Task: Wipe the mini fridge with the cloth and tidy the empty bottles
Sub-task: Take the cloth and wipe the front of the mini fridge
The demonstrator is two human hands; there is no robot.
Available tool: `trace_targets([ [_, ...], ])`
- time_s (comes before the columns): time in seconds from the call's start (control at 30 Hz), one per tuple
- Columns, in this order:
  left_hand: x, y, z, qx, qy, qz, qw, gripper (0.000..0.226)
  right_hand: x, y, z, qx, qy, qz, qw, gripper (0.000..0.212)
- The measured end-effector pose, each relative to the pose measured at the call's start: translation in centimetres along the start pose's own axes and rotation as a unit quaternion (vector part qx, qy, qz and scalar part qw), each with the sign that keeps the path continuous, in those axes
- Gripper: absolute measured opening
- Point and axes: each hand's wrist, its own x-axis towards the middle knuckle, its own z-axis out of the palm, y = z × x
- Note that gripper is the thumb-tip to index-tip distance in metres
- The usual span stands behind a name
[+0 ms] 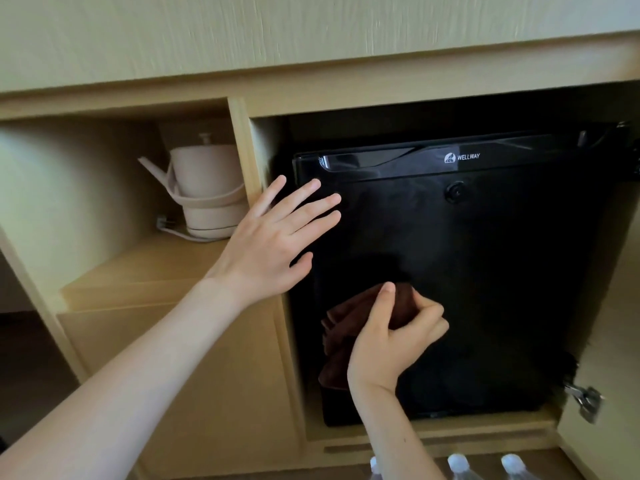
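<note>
A black mini fridge [485, 271] stands shut inside a wooden cabinet bay. My right hand [391, 337] presses a dark brown cloth [346, 327] against the lower left of the fridge door, fingers curled around it. My left hand [273, 237] lies flat with fingers spread on the door's upper left edge, partly over the wooden divider. Clear plastic bottles [460, 467] with white caps show at the bottom edge, only their tops visible.
A pale kettle [204, 192] with its cord sits on a shelf in the left compartment. The wooden divider [249, 157] separates it from the fridge bay. An open cabinet door with a metal hinge [585, 400] stands at the right.
</note>
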Motion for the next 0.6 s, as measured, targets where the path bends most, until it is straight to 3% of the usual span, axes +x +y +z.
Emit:
trace_targets([
  [0.07, 0.0, -0.1, -0.1, -0.005, 0.011, -0.009, 1.0, 0.06, -0.3, -1.8, 0.8, -0.046, 0.023, -0.101, 0.994, 0.022],
  [0.13, 0.0, -0.3, -0.1, -0.009, 0.022, -0.022, 0.999, 0.058, -0.7, -3.9, 2.3, -0.051, 0.006, -0.168, 0.984, 0.022],
  [0.23, -0.1, -0.7, 0.1, 0.002, 0.028, -0.023, 0.999, 0.055, -0.1, -4.5, 5.2, -0.059, 0.001, -0.206, 0.977, 0.027],
  [0.37, -0.4, -0.8, 0.6, 0.002, 0.038, -0.021, 0.999, 0.054, 0.8, -3.9, 7.4, -0.151, 0.035, -0.288, 0.945, 0.026],
  [0.43, -0.5, -0.8, 0.8, 0.004, 0.04, -0.018, 0.999, 0.054, 0.8, -2.6, 7.0, -0.167, 0.051, -0.288, 0.942, 0.026],
  [0.6, -0.8, -0.3, 1.3, 0.0, 0.049, -0.032, 0.998, 0.052, -0.8, 2.4, 3.7, -0.163, 0.073, -0.194, 0.965, 0.029],
])
